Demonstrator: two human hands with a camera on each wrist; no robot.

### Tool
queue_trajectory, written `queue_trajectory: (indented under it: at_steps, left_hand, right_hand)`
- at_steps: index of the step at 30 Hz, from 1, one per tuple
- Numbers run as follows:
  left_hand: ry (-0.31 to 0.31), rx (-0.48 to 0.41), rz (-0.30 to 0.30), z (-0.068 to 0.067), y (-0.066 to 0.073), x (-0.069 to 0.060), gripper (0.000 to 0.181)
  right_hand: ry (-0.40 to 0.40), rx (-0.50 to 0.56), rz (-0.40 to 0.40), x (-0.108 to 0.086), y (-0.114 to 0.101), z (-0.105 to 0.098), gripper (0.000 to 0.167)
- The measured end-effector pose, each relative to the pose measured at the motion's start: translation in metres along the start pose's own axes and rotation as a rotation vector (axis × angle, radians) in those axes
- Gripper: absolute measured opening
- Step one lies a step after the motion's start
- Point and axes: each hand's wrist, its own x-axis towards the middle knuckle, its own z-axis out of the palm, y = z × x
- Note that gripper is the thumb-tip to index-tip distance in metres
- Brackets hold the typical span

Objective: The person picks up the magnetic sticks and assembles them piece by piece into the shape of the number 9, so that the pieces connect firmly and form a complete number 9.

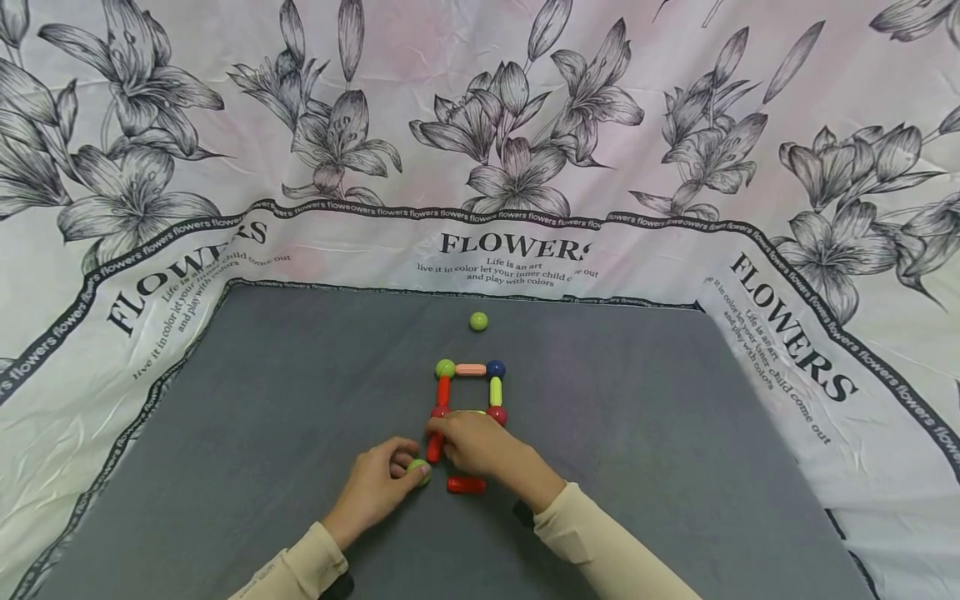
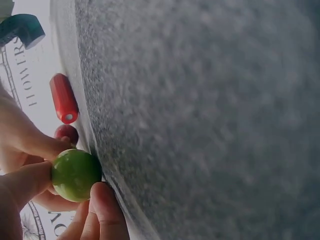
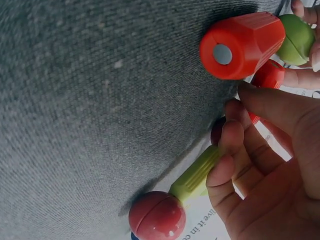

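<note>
My left hand (image 1: 375, 486) pinches a green ball (image 2: 76, 175) between thumb and fingers, low over the grey table. Just to its right, my right hand (image 1: 483, 446) holds a red rod (image 1: 434, 448) near the rod's far end, by a red ball (image 1: 440, 412). That ball joins a frame of rods and balls: another red rod (image 1: 444, 390), a green ball (image 1: 446, 368), a pink rod (image 1: 471, 369), a blue ball (image 1: 496, 368), a yellow-green rod (image 1: 496, 392) and a second red ball (image 1: 497, 414). The right hand partly hides the near crosspiece.
A loose red rod (image 1: 467, 485) lies below the right hand, a pale magnet disc showing in its end in the right wrist view. Farther back sits a single green ball (image 1: 478, 321). Flower-printed cloth (image 1: 517, 250) borders the grey table (image 1: 637, 400) behind and at both sides.
</note>
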Motion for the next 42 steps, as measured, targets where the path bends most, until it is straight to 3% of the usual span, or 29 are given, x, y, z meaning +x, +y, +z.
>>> queue_trajectory:
  at_steps: [6, 15, 29, 38, 42]
  left_hand:
    - [0.011, -0.009, 0.005, 0.005, 0.002, 0.001, 0.037]
    - [0.022, -0.021, 0.004, 0.010, 0.006, 0.002, 0.036]
    - [-0.032, -0.034, -0.023, 0.017, 0.009, 0.001, 0.045]
    - [-0.022, -0.045, -0.018, 0.022, 0.012, 0.002, 0.046]
    - [-0.041, -0.059, -0.041, 0.021, 0.013, 0.003, 0.049]
  right_hand:
    - [-0.004, 0.012, 0.000, 0.000, 0.002, 0.001, 0.030]
    - [0.003, 0.016, 0.001, 0.001, 0.003, 0.000, 0.027]
    - [0.006, 0.030, 0.013, -0.002, 0.004, 0.000, 0.030]
    - [0.024, 0.031, 0.009, -0.003, 0.004, 0.003, 0.031]
    - [0.031, 0.082, 0.014, -0.007, 0.007, 0.000, 0.036]
